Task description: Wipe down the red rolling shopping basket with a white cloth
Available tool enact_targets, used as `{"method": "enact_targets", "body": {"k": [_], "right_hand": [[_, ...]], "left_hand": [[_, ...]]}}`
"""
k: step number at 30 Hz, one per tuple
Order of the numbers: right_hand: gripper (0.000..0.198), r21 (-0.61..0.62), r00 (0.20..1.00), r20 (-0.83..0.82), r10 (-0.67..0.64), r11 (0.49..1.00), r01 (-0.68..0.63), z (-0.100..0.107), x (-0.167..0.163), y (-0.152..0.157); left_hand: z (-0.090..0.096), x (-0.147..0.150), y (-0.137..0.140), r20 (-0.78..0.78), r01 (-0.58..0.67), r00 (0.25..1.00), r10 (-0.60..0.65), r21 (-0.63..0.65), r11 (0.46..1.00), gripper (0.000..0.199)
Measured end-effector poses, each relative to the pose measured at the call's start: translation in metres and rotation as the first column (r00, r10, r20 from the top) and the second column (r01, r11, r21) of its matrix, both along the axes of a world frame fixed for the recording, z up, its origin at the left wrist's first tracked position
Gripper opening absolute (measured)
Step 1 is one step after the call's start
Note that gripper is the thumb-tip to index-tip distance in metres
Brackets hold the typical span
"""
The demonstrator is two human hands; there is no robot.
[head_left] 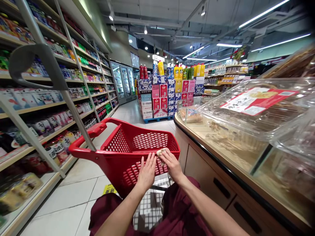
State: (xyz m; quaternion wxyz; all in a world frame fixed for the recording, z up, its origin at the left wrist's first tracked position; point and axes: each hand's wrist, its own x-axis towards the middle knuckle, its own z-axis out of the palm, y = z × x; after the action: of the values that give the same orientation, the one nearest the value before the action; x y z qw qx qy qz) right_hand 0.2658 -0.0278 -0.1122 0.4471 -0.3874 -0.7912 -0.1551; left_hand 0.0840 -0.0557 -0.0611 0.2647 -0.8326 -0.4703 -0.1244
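A red plastic shopping basket cart [113, 160] with perforated sides and a grey pull handle [49, 65] stands in front of me. Fingers stretched out, my left hand [147, 170] lies flat against its near side, just below the rim. To the right of it, my right hand [173, 165] presses a crumpled whitish cloth [162, 151] onto the rim near the corner. Part of the cloth is hidden under the fingers. The inside of the basket shows only in part.
Drink shelves [81, 82] line the left side. On the right, a wooden display counter [209, 170] holds clear plastic food boxes [261, 108]. Stacked drink cartons [159, 98] stand on a blue pallet ahead, with glass-door fridges [123, 82] behind. A yellow sign [110, 189] lies on the tiles.
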Motion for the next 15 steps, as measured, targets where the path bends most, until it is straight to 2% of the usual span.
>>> {"method": "enact_targets", "body": {"k": [5, 11, 15], "right_hand": [[0.037, -0.05, 0.999, 0.047, 0.021, 0.999, -0.019, -0.018, 0.004, -0.004], [0.043, -0.025, 0.988, -0.122, -0.09, 0.996, 0.087, -0.01, 0.03, 0.003], [0.044, -0.116, 0.992, -0.054, -0.116, 0.987, 0.109, -0.029, 0.042, -0.003]], "left_hand": [[0.002, 0.008, 0.001, -0.015, 0.053, 0.998, -0.053, -0.024, 0.998, 0.06], [0.008, 0.015, 0.003, -0.012, 0.037, 0.999, -0.038, -0.05, 0.998, 0.059], [0.008, 0.021, 0.001, -0.029, 0.079, 0.996, -0.08, -0.061, 0.995, 0.061]]}}
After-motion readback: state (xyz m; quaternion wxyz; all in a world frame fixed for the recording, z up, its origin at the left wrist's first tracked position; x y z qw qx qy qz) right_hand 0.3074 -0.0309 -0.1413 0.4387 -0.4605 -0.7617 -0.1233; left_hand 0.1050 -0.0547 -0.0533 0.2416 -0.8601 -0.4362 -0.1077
